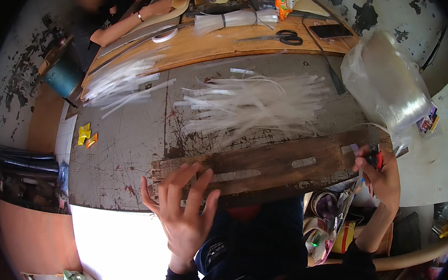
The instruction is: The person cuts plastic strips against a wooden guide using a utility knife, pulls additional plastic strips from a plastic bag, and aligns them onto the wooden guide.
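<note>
A long, worn wooden board [280, 163] lies at a slant along the near edge of the grey table, with pale strip-like patches on it. My left hand [184, 210] is over the board's left end, fingers spread and apart; nothing shows in it. At the right end my right hand [381, 176] is closed round a small red-and-black tool [379, 158], whose kind I cannot make out. Beside its fingertips is a short pale piece [354, 148]. A loose pile of clear plastic strips [258, 106] lies just beyond the board.
Another strip heap [120, 82] lies left, beyond yellow wrappers [84, 133]. A big clear plastic roll [389, 82] stands right. On the wooden table [205, 44] are scissors [274, 37], a tied strip bundle [233, 21], tape [165, 34] and a phone [331, 31]. A co-worker's hand [158, 7] works there.
</note>
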`<state>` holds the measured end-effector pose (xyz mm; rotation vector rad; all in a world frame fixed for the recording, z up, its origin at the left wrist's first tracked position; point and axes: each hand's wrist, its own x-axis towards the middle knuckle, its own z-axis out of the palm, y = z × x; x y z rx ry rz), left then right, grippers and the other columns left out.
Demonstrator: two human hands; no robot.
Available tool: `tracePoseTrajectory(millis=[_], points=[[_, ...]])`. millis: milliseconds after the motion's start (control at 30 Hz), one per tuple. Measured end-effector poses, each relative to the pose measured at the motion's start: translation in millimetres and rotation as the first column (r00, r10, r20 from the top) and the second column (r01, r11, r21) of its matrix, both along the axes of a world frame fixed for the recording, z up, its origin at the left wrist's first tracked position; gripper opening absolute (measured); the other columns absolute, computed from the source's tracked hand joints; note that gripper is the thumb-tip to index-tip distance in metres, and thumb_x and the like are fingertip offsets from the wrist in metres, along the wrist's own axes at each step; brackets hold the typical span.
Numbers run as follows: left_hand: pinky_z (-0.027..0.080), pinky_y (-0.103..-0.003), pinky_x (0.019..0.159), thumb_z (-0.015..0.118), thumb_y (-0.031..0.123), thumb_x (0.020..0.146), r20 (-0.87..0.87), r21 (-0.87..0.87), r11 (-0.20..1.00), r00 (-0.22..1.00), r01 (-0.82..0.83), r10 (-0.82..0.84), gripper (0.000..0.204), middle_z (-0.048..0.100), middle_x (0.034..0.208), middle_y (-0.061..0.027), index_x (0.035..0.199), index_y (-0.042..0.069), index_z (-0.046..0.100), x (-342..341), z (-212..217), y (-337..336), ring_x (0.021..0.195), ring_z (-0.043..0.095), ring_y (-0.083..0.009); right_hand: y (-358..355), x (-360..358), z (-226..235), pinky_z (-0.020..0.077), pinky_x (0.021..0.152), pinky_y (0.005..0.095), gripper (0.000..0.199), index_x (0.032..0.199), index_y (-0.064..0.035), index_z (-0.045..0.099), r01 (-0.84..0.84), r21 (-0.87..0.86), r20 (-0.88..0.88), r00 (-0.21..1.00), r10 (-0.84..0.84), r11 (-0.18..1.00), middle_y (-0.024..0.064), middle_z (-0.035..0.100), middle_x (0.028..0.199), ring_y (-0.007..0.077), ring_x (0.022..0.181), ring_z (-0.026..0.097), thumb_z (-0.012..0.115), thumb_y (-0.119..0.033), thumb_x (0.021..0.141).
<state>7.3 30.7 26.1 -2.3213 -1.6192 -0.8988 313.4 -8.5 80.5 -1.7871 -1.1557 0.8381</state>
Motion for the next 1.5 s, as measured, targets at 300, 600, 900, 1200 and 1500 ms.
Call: tracePoseTrajectory(millis=[300, 600, 900, 1200, 1500], points=[[0.011, -0.056, 0.105, 0.055, 0.046, 0.076, 0.261, 0.405, 0.9, 0.964, -0.16, 0.054, 0.029, 0.055, 0.089, 0.0005, 0.071, 0.018, 0.064, -19, -54, 14, 0.095, 0.053, -0.019, 77, -100, 0, 0.0402, 0.048, 0.0213, 0.016, 0.073, -0.0003, 0.061, -0.725, -0.199, 0.033, 0.668, 0.744, 0.66, 0.0014, 0.056, 0.057, 0.0063, 0.049, 0.052, 0.066, -0.015, 0.076], [0.007, -0.061, 0.103, 0.062, 0.048, 0.067, 0.288, 0.346, 0.918, 0.953, -0.193, 0.092, 0.026, 0.054, 0.095, 0.001, 0.071, 0.022, 0.064, -21, -55, 13, 0.106, 0.045, -0.0202, 101, -144, -2, 0.0407, 0.048, 0.0249, 0.021, 0.071, 0.0005, 0.061, -0.725, -0.307, -0.029, 0.655, 0.755, 0.617, 0.0035, 0.056, 0.051, 0.0085, 0.047, 0.053, 0.064, -0.02, 0.074], [0.005, -0.062, 0.103, 0.064, 0.047, 0.065, 0.266, 0.335, 0.919, 0.956, -0.21, 0.121, 0.022, 0.055, 0.096, 0.0034, 0.069, 0.025, 0.063, -21, -56, 13, 0.111, 0.042, -0.0188, 106, -149, -1, 0.0409, 0.048, 0.0243, 0.022, 0.074, 0.0003, 0.062, -0.728, -0.381, 0.0, 0.617, 0.787, 0.57, 0.0039, 0.057, 0.052, 0.0088, 0.047, 0.055, 0.064, -0.022, 0.074], [0.005, -0.063, 0.103, 0.062, 0.046, 0.066, 0.271, 0.329, 0.92, 0.955, -0.213, 0.123, 0.022, 0.056, 0.093, 0.0037, 0.069, 0.024, 0.063, -19, -55, 14, 0.111, 0.042, -0.0194, 110, -150, -2, 0.0419, 0.048, 0.025, 0.022, 0.075, 0.0002, 0.061, -0.722, -0.421, -0.001, 0.605, 0.796, 0.549, 0.0037, 0.057, 0.053, 0.0096, 0.048, 0.056, 0.063, -0.022, 0.075], [0.006, -0.055, 0.107, 0.06, 0.042, 0.07, 0.211, 0.381, 0.914, 0.976, -0.139, 0.06, 0.024, 0.058, 0.091, 0.0009, 0.074, 0.019, 0.061, -23, -57, 14, 0.115, 0.041, -0.0244, 110, -151, -3, 0.0413, 0.046, 0.0244, 0.021, 0.074, -0.0001, 0.06, -0.734, -0.417, 0.008, 0.587, 0.809, 0.537, 0.0035, 0.056, 0.052, 0.0092, 0.046, 0.055, 0.062, -0.021, 0.076]])
